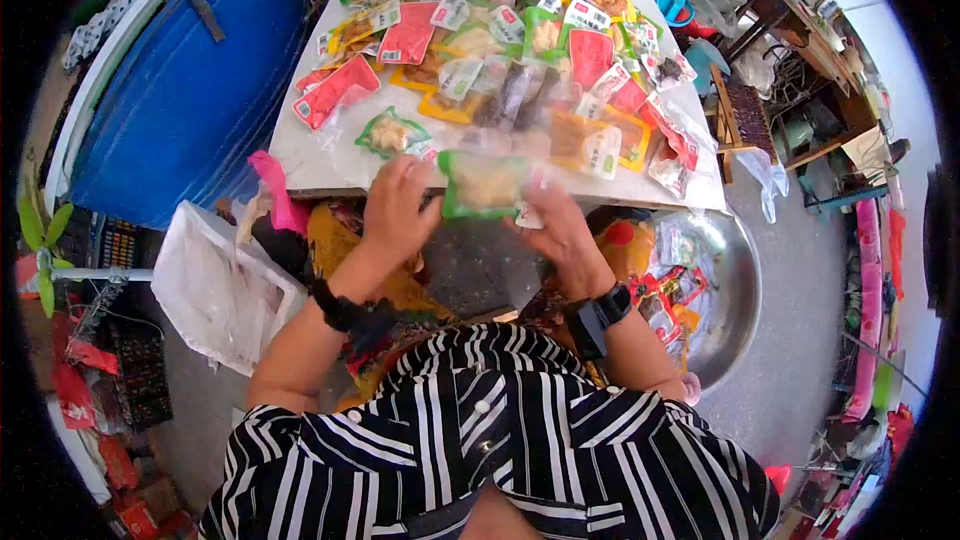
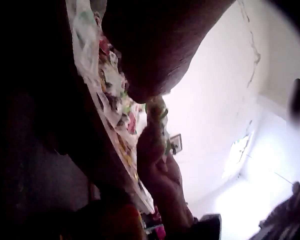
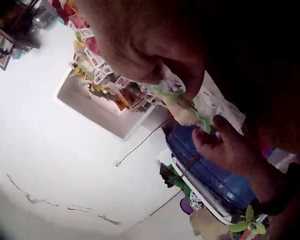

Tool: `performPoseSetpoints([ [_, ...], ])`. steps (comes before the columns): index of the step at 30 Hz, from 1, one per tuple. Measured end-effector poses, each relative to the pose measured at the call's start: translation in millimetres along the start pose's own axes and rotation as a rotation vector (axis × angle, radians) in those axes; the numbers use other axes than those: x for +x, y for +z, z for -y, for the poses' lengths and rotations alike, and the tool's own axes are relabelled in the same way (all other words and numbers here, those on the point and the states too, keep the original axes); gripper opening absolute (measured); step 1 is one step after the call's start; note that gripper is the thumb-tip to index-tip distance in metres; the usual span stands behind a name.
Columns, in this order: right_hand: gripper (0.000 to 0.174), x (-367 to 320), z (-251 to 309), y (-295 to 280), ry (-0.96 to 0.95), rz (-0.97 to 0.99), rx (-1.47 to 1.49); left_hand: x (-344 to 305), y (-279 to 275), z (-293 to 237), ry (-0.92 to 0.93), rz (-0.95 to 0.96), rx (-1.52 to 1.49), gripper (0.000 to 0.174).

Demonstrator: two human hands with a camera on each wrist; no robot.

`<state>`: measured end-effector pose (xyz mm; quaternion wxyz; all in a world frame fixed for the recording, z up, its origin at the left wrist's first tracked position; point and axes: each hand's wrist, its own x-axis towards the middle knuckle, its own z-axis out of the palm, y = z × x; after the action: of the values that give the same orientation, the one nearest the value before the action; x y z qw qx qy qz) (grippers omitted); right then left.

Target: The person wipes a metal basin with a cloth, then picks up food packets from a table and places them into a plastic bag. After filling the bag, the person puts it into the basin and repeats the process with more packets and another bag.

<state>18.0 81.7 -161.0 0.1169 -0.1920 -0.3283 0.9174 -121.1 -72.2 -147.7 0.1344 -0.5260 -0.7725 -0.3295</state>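
A clear food packet with green edges and pale contents [image 1: 487,186], blurred in the head view, is held up over the table's front edge. My right hand [image 1: 562,232] pinches its right end between thumb and fingers. My left hand [image 1: 398,208] is at the packet's left edge, thumb and fingers spread apart. In the right wrist view the packet [image 3: 182,111] runs from the right fingers toward the left hand [image 3: 230,152]. A similar green-edged packet [image 1: 392,132] lies on the table just beyond the left fingertips.
The white table [image 1: 310,155] bears a pile of red, yellow and green packets. A steel basin [image 1: 745,310] with packets stands low at the right. On the left are a white foam box [image 1: 215,290] and a big blue tub [image 1: 190,90]. A white box [image 3: 92,112] with packets stands behind the pile.
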Motion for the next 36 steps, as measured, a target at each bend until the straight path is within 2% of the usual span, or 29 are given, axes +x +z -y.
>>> performPoseSetpoints([
  [1,0.026,1,3,4,-0.031,-0.040,0.011,3,1,3,-0.128,0.033,0.016,0.036],
  [2,0.026,2,5,7,-0.064,-0.081,0.022,1,8,14,-0.122,0.054,0.097,0.032],
  [5,0.023,7,1,2,-0.160,-0.001,0.038,-2,14,19,-0.245,0.259,0.125,0.023],
  [9,0.023,7,-8,8,-0.188,-0.143,0.085,-2,25,33,-0.316,0.276,0.113,0.017],
  [11,0.022,8,-12,9,-0.187,-0.161,0.086,1,22,29,-0.348,0.221,0.029,0.016],
  [14,0.018,13,-14,8,-0.132,-0.084,0.064,10,18,26,-0.436,0.240,-0.198,0.015],
  [17,0.021,17,-13,14,-0.130,-0.093,-0.032,14,18,23,-0.433,0.241,-0.252,0.016],
  [20,0.021,22,-12,18,-0.099,-0.178,-0.009,13,21,20,-0.351,0.195,-0.218,0.015],
  [23,0.021,45,-18,-4,-0.120,-0.040,0.141,13,19,11,-0.381,0.215,-0.106,0.013],
  [26,0.022,57,-30,-2,-0.187,0.033,0.263,16,16,8,-0.298,0.186,0.004,0.013],
  [28,0.022,52,-29,4,-0.323,-0.069,-0.466,19,13,5,-0.255,0.146,0.007,0.013],
  [30,0.021,49,-28,12,-0.416,-0.099,-0.915,20,14,3,-0.240,0.126,0.028,0.012],
  [31,0.021,49,-30,17,-0.452,-0.084,-0.998,20,16,2,-0.242,0.127,0.045,0.012],
  [33,0.021,57,-38,21,-0.570,0.009,-0.972,21,18,-1,-0.230,0.125,0.070,0.011],
  [34,0.021,65,-45,21,-0.646,0.087,-0.861,21,16,-3,-0.221,0.124,0.078,0.011],
  [36,0.021,69,-50,23,-0.675,0.176,-0.807,20,15,-5,-0.216,0.127,0.089,0.011],
])
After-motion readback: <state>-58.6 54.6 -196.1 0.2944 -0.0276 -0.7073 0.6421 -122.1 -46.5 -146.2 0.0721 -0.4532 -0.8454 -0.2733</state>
